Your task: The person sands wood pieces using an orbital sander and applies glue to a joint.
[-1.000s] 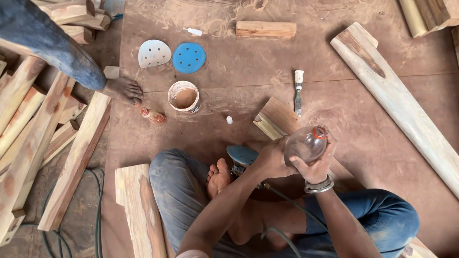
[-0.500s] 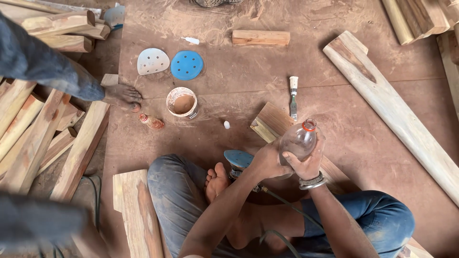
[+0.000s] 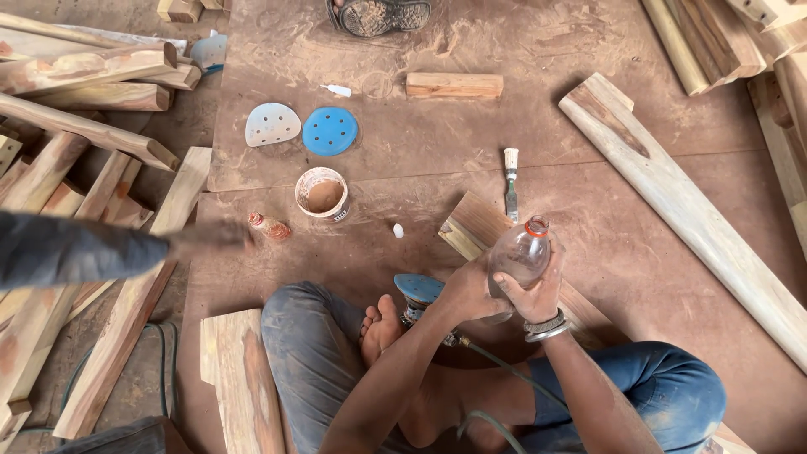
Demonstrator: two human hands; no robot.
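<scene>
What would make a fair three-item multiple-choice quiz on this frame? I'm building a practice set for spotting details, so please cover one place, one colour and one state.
1. Where does the small tub of brown paste stand?
A. on the floor below the two round discs
B. on the long plank at right
C. in the person's lap

2. What colour is the ring at the neck of the clear bottle?
A. green
B. orange-red
C. black

3. How is the bottle held?
A. lying loose on the floor
B. by one hand only
C. by both hands, neck up

Answers: 1 A, it sits just under the blue disc. 2 B, the ring shows orange-red. 3 C, the left hand and right hand both clasp it.
</scene>
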